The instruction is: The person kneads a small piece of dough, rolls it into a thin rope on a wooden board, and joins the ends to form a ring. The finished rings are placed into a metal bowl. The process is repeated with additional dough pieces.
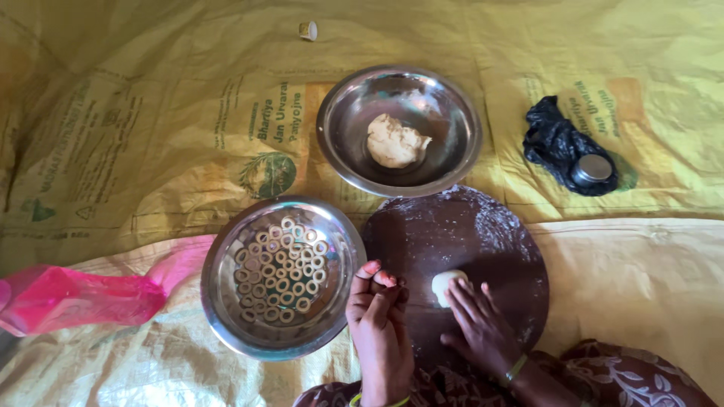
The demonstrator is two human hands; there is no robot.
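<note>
At my far left lies a pink bag (75, 298); next, the plate (226, 316) of dough rings (280, 270). My left hand (378, 316) is pinched shut over the plate's edge, whether on anything I cannot tell. My right hand (479, 324) lies open, fingers flat on 1 dough ball (443, 285) on the floured board (483, 234). Pressed too hard, I judge the ball could smear and stick. Beyond sits the bowl (343, 143) with more dough.
</note>
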